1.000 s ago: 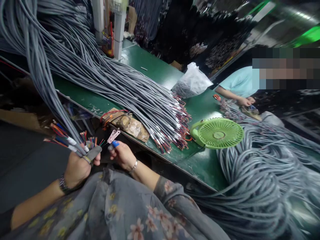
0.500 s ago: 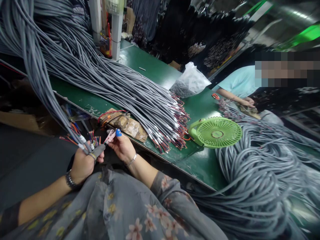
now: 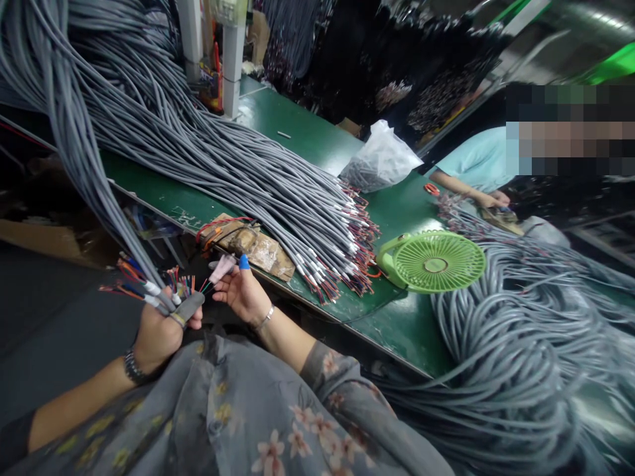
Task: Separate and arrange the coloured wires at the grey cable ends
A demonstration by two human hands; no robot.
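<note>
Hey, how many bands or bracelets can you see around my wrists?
2: a dark band just behind your left hand, and a silver bracelet just behind your right hand. I see no others.

My left hand point(image 3: 159, 336): palm hidden behind its own back, grip on slim grey round cables point(image 3: 127, 239) partly covered | small pink clip-shaped piece point(image 3: 223, 267) near my right hand point(image 3: 247, 299): blurred, contact unclear | long heaped grey cables point(image 3: 208, 145): cut off, top-left edge | round green slatted fan point(image 3: 435, 265): hub marking too small to read
</note>
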